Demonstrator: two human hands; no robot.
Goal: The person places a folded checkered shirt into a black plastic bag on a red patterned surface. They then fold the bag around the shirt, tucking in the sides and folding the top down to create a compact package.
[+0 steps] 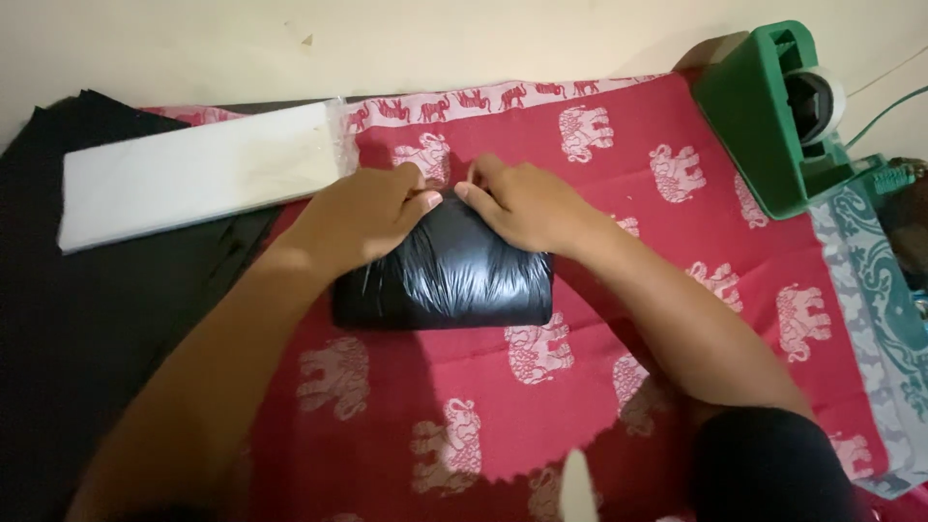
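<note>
The glossy black plastic packet (445,280) lies on a red cloth (677,290) patterned with pale pink elephants, with a pink border of red elephants along its far edge. At the far right corner stands a green tape dispenser (764,126). A white stack of bags (193,174), perhaps translucent, rests at the left on black fabric (87,319). At the right edge lies a grey cloth with a teal pattern (880,319).

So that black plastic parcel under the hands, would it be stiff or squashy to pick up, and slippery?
The black plastic parcel looks soft rather than stiff: its glossy wrap is wrinkled and bulges under the left hand and right hand. The shine suggests it may slide in a loose grip. Lying flat on the red cloth, it seems unlikely to roll.
</note>
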